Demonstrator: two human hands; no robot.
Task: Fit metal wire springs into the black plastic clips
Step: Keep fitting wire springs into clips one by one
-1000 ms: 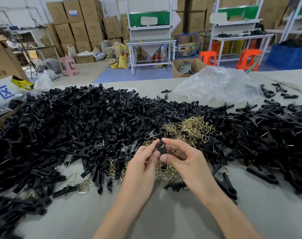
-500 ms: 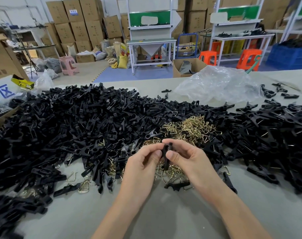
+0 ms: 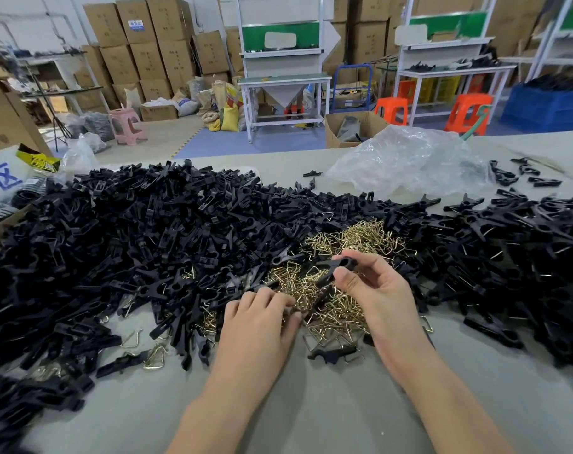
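Right hand (image 3: 373,290) pinches a black clip (image 3: 339,265) (above the springs (image 3: 340,316)).

Matt black plastic clips (image 3: 147,231), shiny brass-coloured wire springs (image 3: 353,237)

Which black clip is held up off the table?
The clip that the right hand pinches above the brass springs; all other clips lie on the table.

Your near table (image 3: 327,414) strip is bare; black clip heaps (image 3: 131,244) wall both sides, plastic bag (image 3: 409,158) blocks far right.
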